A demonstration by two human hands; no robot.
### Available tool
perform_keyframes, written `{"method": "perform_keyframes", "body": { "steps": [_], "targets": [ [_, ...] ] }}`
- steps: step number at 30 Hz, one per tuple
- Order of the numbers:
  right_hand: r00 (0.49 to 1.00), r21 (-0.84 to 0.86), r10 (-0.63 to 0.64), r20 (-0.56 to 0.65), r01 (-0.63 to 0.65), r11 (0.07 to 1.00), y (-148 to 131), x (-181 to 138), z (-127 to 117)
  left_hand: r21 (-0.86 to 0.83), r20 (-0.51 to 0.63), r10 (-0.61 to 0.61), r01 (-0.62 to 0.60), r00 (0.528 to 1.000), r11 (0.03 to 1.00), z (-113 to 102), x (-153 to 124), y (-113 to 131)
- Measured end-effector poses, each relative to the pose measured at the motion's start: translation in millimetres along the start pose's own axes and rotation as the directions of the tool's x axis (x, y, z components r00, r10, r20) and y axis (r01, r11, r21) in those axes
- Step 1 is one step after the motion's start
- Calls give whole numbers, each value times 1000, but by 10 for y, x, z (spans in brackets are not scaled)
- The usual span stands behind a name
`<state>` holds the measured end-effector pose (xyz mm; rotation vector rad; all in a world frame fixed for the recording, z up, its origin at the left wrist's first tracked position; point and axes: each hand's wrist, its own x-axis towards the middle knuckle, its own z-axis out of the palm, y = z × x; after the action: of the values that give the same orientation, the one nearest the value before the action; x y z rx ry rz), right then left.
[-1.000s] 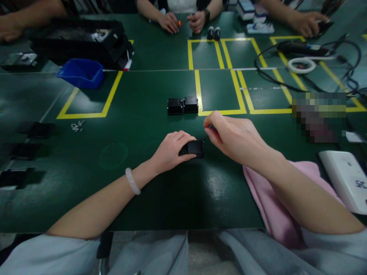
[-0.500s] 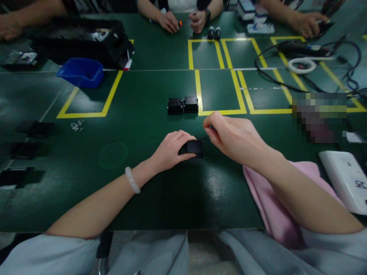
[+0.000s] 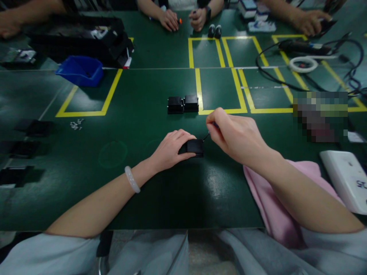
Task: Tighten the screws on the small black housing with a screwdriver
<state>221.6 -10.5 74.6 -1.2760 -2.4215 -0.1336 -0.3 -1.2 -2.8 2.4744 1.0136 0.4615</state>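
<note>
My left hand (image 3: 170, 149) is closed around a small black block (image 3: 195, 147) that rests on the green table (image 3: 143, 114). My right hand (image 3: 235, 135) is pinched on a thin dark tool (image 3: 207, 135) whose tip touches the block's top right corner. A white bracelet (image 3: 132, 179) sits on my left wrist. Two more black blocks (image 3: 182, 104) stand side by side a little beyond my hands.
A pink cloth (image 3: 275, 206) lies under my right forearm, a white device (image 3: 346, 179) beside it. A blue bin (image 3: 80, 71), a black case (image 3: 83, 38), yellow tape boxes (image 3: 219, 89), cables (image 3: 304, 61) and small screws (image 3: 76, 124) lie farther off. Other people's hands (image 3: 183, 19) work at the far edge.
My right hand has shifted very slightly with the tool. My left hand and the block stay put.
</note>
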Motion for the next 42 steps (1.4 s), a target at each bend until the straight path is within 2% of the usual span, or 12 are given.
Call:
{"method": "perform_keyframes", "body": {
  "steps": [5,10,16,22,27,39,42],
  "targets": [
    [1000,-45,14,-13,-15,999,-12,-5,26,-14,13,-2,2,1000,1000,-7,6,-11],
    [999,18,-6,-42,7,1000,-3,0,39,-18,25,-11,11,1000,1000,-9,7,-12],
    [1000,-39,4,-26,-5,999,19,-10,35,-6,18,8,-8,1000,1000,-9,1,-10],
    [997,22,-33,-69,35,999,12,-6,51,37,40,2,-4,999,999,-19,4,13],
    [1000,-31,-18,-19,17,999,16,-4,28,62,51,18,-22,999,998,-18,2,10],
    [999,-20,-33,-36,32,999,-1,29,26,26,68,19,-21,998,999,-38,20,13],
    [999,-50,-38,0,38,998,-22,75,2,27,56,37,-39,998,999,-32,20,-4]
  ]
}}
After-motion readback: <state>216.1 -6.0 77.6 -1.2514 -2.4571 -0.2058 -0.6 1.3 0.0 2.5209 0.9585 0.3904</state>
